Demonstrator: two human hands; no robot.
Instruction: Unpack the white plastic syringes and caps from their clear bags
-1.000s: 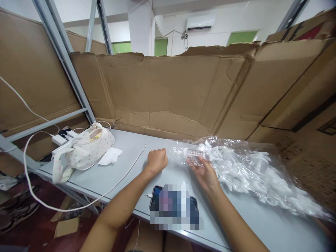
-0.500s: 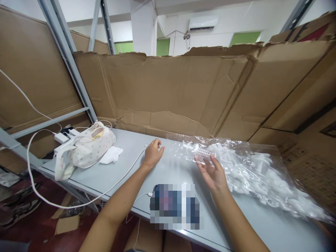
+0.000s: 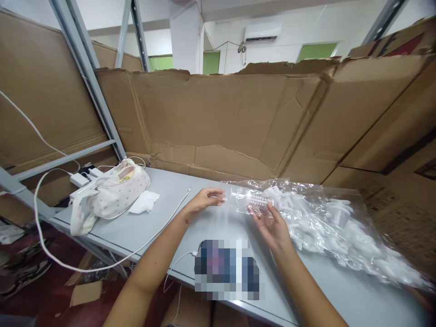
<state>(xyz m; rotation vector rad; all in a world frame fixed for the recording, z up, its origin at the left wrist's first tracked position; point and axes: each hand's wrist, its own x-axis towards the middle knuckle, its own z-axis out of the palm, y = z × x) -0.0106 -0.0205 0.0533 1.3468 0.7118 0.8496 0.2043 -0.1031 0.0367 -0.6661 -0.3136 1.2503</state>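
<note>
A clear plastic bag [image 3: 327, 227] full of several white plastic parts lies on the grey table [image 3: 163, 222], to the right. My right hand [image 3: 272, 227] is palm up at the bag's open end, its fingertips holding a small clear ribbed plastic piece [image 3: 257, 200]. My left hand [image 3: 204, 200] hovers just left of that piece with its fingers pinching at the piece's thin left end, level with the bag's mouth.
A white fabric pouch [image 3: 112, 193] and a tissue [image 3: 145, 201] lie at the table's left, with a white cable [image 3: 163, 218] trailing off the edge. A phone [image 3: 226, 268] sits near the front edge. Cardboard sheets [image 3: 221, 122] wall the back and right.
My left hand, a fist on the table a second ago, opened and reached right to the clear piece. My right hand lifted that piece slightly at the bag's mouth.
</note>
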